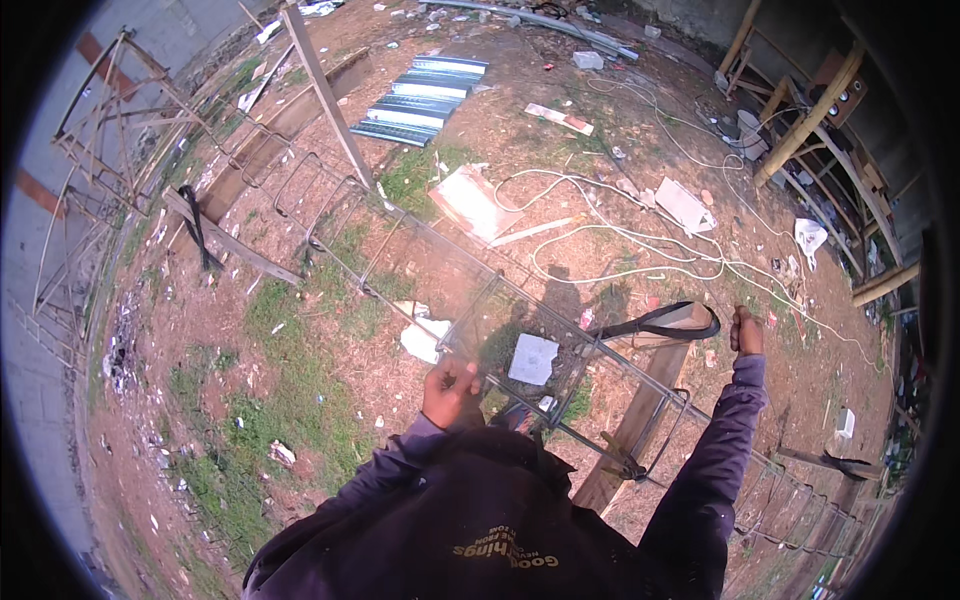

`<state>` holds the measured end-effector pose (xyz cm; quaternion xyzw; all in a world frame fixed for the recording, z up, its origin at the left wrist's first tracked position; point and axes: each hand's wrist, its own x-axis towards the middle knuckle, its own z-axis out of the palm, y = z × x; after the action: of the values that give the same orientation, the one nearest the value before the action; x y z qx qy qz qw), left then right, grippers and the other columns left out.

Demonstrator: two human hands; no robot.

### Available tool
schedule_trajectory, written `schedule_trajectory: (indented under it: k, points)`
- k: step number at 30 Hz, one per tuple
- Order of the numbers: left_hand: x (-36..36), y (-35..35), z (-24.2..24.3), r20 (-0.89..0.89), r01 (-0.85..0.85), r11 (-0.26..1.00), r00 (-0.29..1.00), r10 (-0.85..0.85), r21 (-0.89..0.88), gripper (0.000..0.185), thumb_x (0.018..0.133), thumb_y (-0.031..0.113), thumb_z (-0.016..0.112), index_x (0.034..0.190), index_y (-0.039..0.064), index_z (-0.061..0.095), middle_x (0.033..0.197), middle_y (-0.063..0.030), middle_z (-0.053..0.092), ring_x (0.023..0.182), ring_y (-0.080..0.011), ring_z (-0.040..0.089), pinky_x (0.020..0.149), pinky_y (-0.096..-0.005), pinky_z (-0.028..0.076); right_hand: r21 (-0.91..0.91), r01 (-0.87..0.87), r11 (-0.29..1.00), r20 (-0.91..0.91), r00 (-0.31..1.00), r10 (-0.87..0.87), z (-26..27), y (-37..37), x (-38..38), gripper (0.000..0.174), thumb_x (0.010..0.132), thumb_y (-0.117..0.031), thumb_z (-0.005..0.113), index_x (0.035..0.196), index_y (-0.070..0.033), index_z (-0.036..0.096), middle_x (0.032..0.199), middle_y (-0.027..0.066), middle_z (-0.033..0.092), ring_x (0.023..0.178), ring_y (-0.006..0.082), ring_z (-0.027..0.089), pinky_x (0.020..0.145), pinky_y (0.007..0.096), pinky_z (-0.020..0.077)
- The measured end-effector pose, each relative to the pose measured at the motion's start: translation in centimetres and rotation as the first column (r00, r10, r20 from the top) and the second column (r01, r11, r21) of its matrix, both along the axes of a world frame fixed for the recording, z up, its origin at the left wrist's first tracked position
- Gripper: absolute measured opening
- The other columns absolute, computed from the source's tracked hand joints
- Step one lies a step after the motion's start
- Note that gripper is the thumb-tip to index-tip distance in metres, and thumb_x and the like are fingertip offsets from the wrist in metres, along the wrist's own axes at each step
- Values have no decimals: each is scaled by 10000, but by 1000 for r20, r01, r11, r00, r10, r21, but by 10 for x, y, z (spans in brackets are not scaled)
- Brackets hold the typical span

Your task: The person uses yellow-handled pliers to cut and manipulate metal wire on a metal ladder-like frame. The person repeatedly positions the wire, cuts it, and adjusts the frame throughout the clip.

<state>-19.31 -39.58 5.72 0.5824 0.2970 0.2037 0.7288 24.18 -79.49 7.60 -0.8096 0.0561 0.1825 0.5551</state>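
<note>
A long cage of steel reinforcing bars with rectangular stirrups [495, 276] crosses in front of me at a slant. My left hand [450, 388], its fingers curled, is beside the near bar by a stirrup; whether it grips anything is hidden. Out to the right, my right hand [748, 330] is raised in a fist, with what looks like a thin wire running to it. A looped bundle of black tie wire [694, 321] hangs over the end of a wooden support [667, 367]. Pincers with yellowish handles [621, 456] rest at the cage's near bar.
A pale block [533, 359] lies on the ground beyond my feet. Farther off are a corrugated metal sheet [420, 100], a board [476, 202] and a tangled white cable [630, 232]. An upright timber [328, 97] rises beside the cage. Bamboo poles [810, 112] stand at right.
</note>
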Motion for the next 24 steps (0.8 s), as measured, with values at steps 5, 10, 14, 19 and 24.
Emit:
schedule_trajectory:
  k: [5,10,14,19,24]
  points:
    - [-26,11,8,-112,-99,995,989,97,-11,238,978,179,605,798,30,558,695,-36,621,622,-86,556,602,-255,434,627,302,718,447,616,-649,176,-71,-27,284,1012,-324,515,795,-145,478,581,-48,284,507,66,268,460,249,217]
    - [-30,14,27,48,165,976,986,-160,-143,370,999,375,559,918,20,623,801,-51,657,717,-111,611,684,-263,494,813,1,582,539,374,-754,223,66,-111,348,1040,-305,450,764,-121,346,679,7,308,634,143,318,620,303,298]
    - [-30,16,46,161,203,917,975,-156,-342,487,1012,470,475,1137,15,593,909,-73,656,778,-142,617,738,-275,500,711,-296,638,435,898,-68,142,263,-245,303,1029,-256,438,783,-82,410,736,61,460,692,163,426,698,324,388]
    - [-90,68,59,110,-217,768,931,349,-603,492,1028,466,427,1235,30,523,765,-22,560,656,-137,547,640,-282,479,-23,-982,186,337,167,927,63,372,-434,248,950,-196,512,826,1,597,711,209,594,663,402,602,615,444,454]
    - [-216,158,67,134,-775,456,445,885,-437,349,1034,417,437,957,85,512,611,60,342,475,-55,283,412,-247,225,134,-952,-276,133,-259,957,27,412,-501,260,968,-224,515,865,-1,601,772,144,625,730,301,635,690,385,474]
